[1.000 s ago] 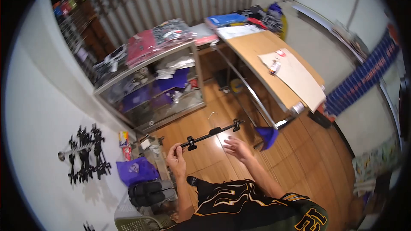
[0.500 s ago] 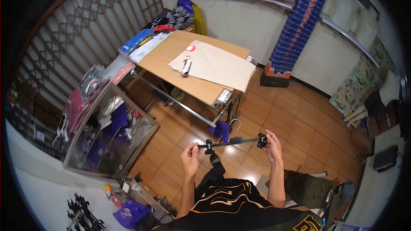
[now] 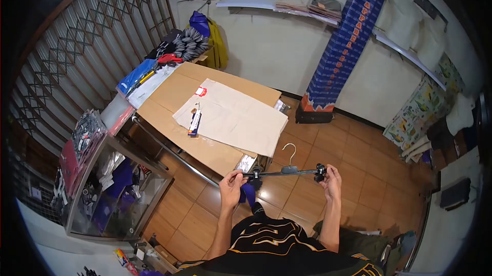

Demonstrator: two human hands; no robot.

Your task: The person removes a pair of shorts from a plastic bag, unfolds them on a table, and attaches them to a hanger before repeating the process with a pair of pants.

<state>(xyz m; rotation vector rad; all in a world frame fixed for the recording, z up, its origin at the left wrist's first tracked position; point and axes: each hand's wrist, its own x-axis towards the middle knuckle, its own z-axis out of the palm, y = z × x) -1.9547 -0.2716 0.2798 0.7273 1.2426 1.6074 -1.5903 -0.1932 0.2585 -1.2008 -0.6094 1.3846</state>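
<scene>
A black clip hanger (image 3: pixel 274 173) with a metal hook (image 3: pixel 291 153) stretches level between my two hands, above the tiled floor. My left hand (image 3: pixel 233 188) pinches the bar's left end, just outside one black clip (image 3: pixel 257 174). At the other end, my right hand (image 3: pixel 332 183) has its fingers closed around the area of the second clip (image 3: pixel 320 172). The hook points up and away from me. Ahead, a cream cloth piece (image 3: pixel 238 114) with a red label lies flat on a brown-topped table (image 3: pixel 154 109), and a white-and-blue tube (image 3: pixel 195 123) rests on the cloth.
A glass-sided cabinet (image 3: pixel 110 194) stands to the left, below a folding metal gate (image 3: pixel 92 25). A tall blue printed column (image 3: pixel 343 45) leans at the back wall. Dark cloth (image 3: pixel 353 245) lies low at the right, and a metal rail (image 3: pixel 177 150) runs along the table's near side.
My view has shifted, so the table now appears lower and further left. Both hands still hold the hanger, and its hook has swung from hanging behind the bar to standing clearly above it.
</scene>
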